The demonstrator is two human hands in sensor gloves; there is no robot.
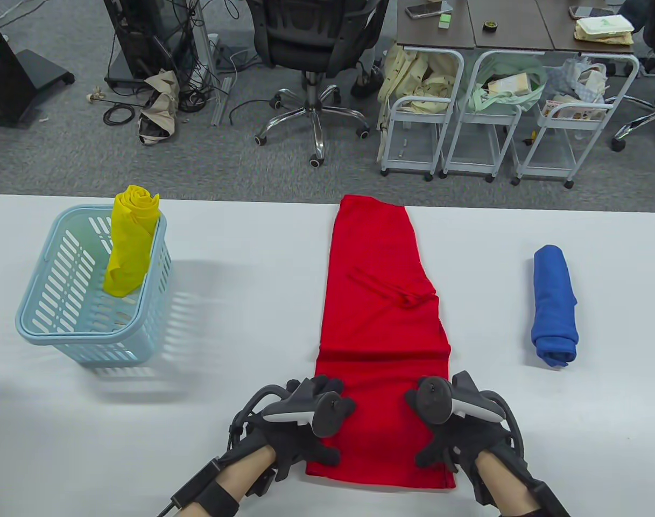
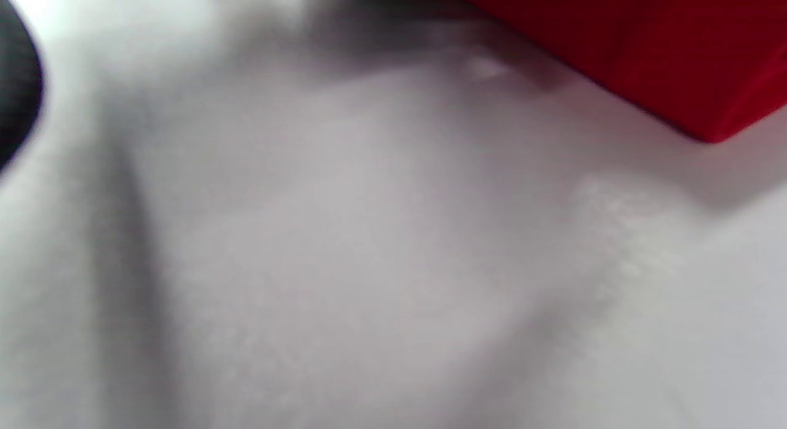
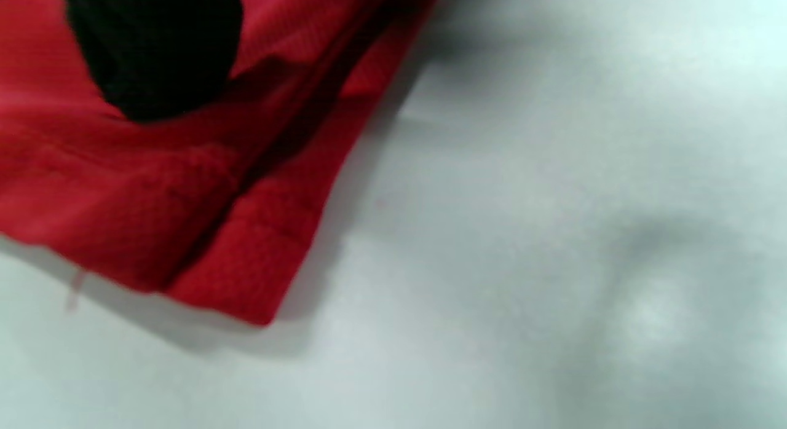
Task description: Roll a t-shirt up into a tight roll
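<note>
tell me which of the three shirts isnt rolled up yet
The red t-shirt, lying flat in a long strip under both hands. The yellow one stands rolled in the basket; the blue one lies rolled.

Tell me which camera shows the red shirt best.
Table view: the whole red shirt lies folded into a long strip, both hands at its near end. The left wrist view catches one blurred corner; the right wrist view shows just its near corner and hem.
</note>
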